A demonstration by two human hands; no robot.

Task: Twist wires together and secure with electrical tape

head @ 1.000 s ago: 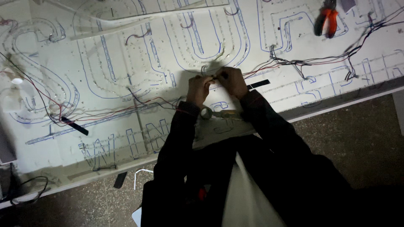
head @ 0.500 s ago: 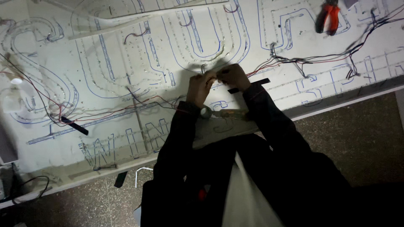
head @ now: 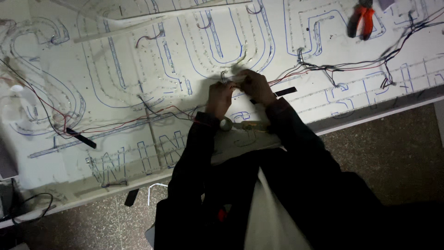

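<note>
A large white sign panel (head: 138,60) with blue outlined letters covers the worktop, and its near edge (head: 370,115) runs on a slant from lower left up to the right, with speckled floor (head: 393,157) below it. Both hands meet near the panel's middle, just inside that edge: the left hand (head: 219,97) and right hand (head: 255,86) are pressed close together, fingers pinched on a short pale strip piece (head: 231,76) (too small and blurred to tell its kind exactly). The strip's long axis runs roughly left to right between the fingers, with one end curling up toward the far side.

Open room lies to the left of the hands, across the letter outlines. To the right, a bundle of red and black wires (head: 351,67) trails away toward the panel's right end, close by the right hand. Red-handled pliers (head: 360,21) lie well apart at the far edge. A black bar (head: 81,137) rests far left.
</note>
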